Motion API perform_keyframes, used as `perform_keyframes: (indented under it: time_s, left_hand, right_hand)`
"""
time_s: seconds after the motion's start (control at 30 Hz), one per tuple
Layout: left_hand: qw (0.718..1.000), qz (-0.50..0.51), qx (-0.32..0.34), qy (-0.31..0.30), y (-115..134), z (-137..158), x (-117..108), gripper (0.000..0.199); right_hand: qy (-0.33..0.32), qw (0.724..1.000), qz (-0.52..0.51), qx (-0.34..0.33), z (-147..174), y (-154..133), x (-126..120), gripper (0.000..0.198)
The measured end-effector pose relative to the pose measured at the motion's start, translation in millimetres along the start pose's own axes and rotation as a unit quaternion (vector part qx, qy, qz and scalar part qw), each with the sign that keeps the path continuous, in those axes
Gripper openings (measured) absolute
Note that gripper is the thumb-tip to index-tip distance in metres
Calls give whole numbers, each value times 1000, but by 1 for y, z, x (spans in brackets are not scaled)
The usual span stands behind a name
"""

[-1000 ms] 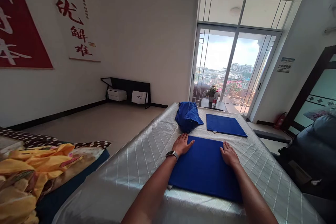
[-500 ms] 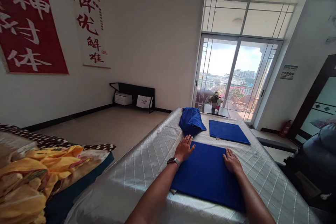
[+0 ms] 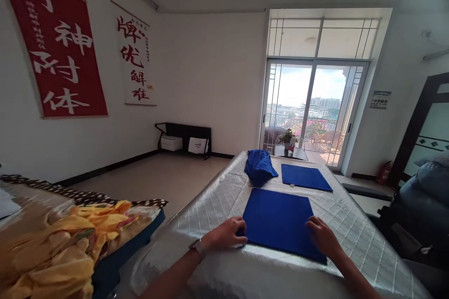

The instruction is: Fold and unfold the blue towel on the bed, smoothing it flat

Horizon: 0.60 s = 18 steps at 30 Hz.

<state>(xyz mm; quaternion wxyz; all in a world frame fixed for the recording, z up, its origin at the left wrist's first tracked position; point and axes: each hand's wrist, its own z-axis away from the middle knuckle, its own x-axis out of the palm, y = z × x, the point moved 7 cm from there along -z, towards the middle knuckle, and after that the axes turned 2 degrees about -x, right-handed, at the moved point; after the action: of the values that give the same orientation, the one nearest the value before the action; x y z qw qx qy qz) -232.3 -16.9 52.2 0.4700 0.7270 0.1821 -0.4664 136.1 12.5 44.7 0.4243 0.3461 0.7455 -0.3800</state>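
A flat blue folded cloth point(image 3: 278, 222) lies on the silver quilted cover point(image 3: 196, 247) in front of me. My left hand point(image 3: 229, 233), a watch at its wrist, is at the cloth's left edge with fingers curled in and closed on it. At the opposite edge, my right hand point(image 3: 321, 236) is bent over with its fingertips pinched on the cloth. Exactly how much fabric each hand grips is hidden. Farther back are a second flat blue folded cloth point(image 3: 306, 177) and a crumpled blue cloth point(image 3: 259, 168).
To my left is a bed with yellow fabric point(image 3: 73, 243) heaped on it. A low black shelf point(image 3: 187, 131) stands by the far wall. Past the covered surface is a small table with a bottle point(image 3: 291, 145). A dark bulky bag point(image 3: 421, 205) sits at right.
Both hands have slid back toward me along the near cloth's sides, from lying flat with fingers spread to curled at its edges. The view has tilted up and turned slightly left.
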Motion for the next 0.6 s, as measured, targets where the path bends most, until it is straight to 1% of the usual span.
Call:
perform_keyframes:
  time_s: [0.03,0.1,0.2,0.3,0.43,0.6]
  left_hand:
    - [1000,-2,1,12,2,4,1,31]
    - [999,-11,-5,47,4,8,3,29]
    - [995,-25,-12,94,7,12,6,29]
    - [994,-30,-10,105,9,14,9,37]
    - [994,-38,-17,101,9,15,10,49]
    - [993,-41,-25,108,11,15,8,44]
  right_hand:
    - [-11,1000,-23,-7,16,-3,-2,31]
    - [-28,998,-64,-1,45,-5,-7,27]
    - [-30,993,-112,29,72,-5,-11,22]
    - [-13,988,-143,53,80,-3,-13,25]
    - [-1,986,-145,77,82,-4,-15,24]
    - [8,983,-162,84,84,-7,-19,22]
